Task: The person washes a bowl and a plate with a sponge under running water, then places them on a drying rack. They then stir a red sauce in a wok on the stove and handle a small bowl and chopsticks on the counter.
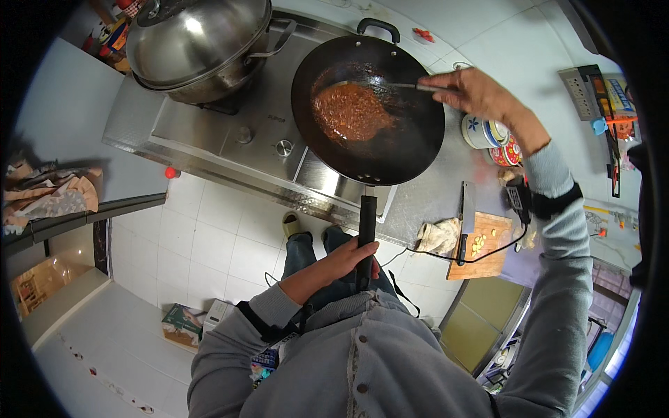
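Observation:
A dark wok [413, 141] sits over the right side of the stove, its long black handle [368, 214] pointing towards my body. My left hand [347, 258] is wrapped around that handle. Reddish-brown, oily minced sauce [350, 112] lies in the left part of the wok. With my right hand [460, 91], above the wok's right rim, I hold the handle of a metal cooking utensil [405, 85]; its far end reaches the upper edge of the sauce and is partly hidden there.
A lidded steel pot [198, 47] stands on the stove's left side. Right of the wok are lidded jars [478, 133], a cleaver [468, 209], a cloth [439, 235] and a wooden cutting board [488, 256] with chopped pale-yellow pieces. A black cable [491, 256] crosses the board.

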Available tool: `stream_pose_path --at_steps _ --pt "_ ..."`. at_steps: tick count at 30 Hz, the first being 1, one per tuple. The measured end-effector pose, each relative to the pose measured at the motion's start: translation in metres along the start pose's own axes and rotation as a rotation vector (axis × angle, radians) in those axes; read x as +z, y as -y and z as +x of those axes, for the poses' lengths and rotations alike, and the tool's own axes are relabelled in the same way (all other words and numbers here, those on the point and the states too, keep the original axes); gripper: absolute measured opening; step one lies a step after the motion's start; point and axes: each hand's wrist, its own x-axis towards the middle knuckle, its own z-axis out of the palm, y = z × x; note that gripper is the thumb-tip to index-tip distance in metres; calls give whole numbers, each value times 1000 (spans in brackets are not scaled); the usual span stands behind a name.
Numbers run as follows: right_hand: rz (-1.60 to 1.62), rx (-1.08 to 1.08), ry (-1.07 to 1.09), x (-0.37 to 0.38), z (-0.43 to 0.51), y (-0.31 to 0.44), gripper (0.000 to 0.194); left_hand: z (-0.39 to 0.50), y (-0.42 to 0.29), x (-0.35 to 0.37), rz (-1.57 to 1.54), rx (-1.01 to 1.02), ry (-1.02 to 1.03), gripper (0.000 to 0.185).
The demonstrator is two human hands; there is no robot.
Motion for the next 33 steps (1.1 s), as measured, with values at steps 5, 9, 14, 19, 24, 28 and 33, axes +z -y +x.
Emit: stream_pose_path --at_steps 5,9,14,19,24,28,33 --pt "-348 57 -56 17 -54 24 42 3 4 -1 16 27 11 38" --pt "-335 235 -64 22 -112 58 45 2 3 -1 14 22 16 38" --pt "-328 224 -28 38 -153 88 48 0 -2 1 -12 17 -10 36" --pt "-348 398 -89 107 -105 85 55 -1 -3 2 -4 5 -18 36" --pt "-313 405 -229 108 -90 80 52 -1 -2 -1 95 20 7 42" --pt "-226 320 -206 87 -129 105 53 1 1 -3 87 28 19 42" --pt "-222 387 -179 116 -108 121 53 1 1 -2 79 19 9 42"
